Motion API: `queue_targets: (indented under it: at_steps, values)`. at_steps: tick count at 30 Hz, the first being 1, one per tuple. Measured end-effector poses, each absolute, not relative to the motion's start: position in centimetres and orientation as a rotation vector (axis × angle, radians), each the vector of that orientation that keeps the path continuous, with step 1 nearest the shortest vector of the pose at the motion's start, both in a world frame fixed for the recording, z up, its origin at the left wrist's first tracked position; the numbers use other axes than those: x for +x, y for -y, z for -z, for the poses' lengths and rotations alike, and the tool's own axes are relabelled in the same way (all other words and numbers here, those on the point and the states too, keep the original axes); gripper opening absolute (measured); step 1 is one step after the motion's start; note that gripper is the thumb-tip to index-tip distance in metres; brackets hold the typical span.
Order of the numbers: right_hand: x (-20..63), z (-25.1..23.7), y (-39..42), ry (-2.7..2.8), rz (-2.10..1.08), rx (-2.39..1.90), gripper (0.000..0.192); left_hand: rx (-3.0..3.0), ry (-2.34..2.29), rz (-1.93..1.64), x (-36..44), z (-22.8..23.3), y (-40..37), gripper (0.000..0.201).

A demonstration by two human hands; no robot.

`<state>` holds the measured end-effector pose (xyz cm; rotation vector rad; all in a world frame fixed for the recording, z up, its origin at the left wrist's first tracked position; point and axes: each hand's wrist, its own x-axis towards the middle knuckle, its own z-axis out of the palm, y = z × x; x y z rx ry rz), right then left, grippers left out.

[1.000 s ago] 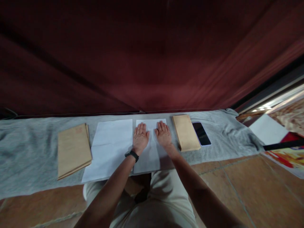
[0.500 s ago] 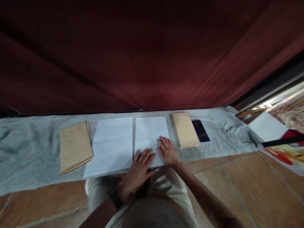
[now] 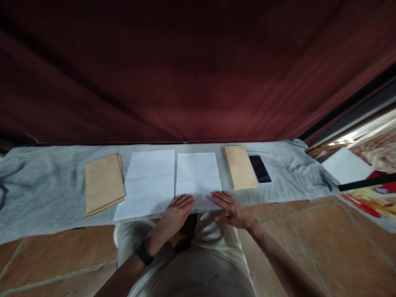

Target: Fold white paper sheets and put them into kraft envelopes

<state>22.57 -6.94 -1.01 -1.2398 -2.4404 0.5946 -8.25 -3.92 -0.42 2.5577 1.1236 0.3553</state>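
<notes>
On the grey cloth [image 3: 46, 194], the narrow white paper sheet [image 3: 198, 175] lies with its long axis running near to far; left hand [image 3: 177, 211] and right hand [image 3: 231, 206] rest flat, fingers spread, on its near edge.

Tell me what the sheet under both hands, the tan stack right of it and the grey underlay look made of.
Sheet: thin matte white paper, faintly creased. Tan stack: probably kraft paper envelopes, dull brown, layered edges. Grey underlay: soft heathered fabric, perhaps jersey knit, wrinkled at its ends.
</notes>
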Motion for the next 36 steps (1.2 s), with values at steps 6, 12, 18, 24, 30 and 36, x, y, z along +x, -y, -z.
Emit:
queue_targets:
  at_steps: [6, 12, 18, 24, 30, 36]
  values:
    - [23.5, 1.4, 7.5, 2.200, -0.722, -1.265, 0.031, 2.280, -1.009, -0.530, -9.8, 0.0, 3.8, 0.029]
    - [21.9, 1.7, 6.0, 1.774, -0.752, -1.519, 0.035, 1.664, -1.405, -0.805, -10.8, 0.5, 1.5, 0.032]
    - [20.3, 2.2, 3.7, 1.603, -0.664, -1.837, 0.040, 1.589, -1.584, -0.914, -9.6, 0.8, 0.2, 0.030]
    - [18.7, 1.4, 1.2, 1.582, -0.511, -2.102, 0.036, 1.711, -1.886, -0.665, -8.1, 0.0, -1.4, 0.023]
    - [17.8, 0.7, -0.4, 1.651, -0.444, -2.341, 0.026, 1.713, -2.106, -0.331, -6.8, -1.3, -2.7, 0.025]
    - [17.4, 0.5, -1.4, 1.718, -0.381, -2.436, 0.027, 1.818, -2.200, -0.161, -6.0, -1.8, -3.1, 0.031]
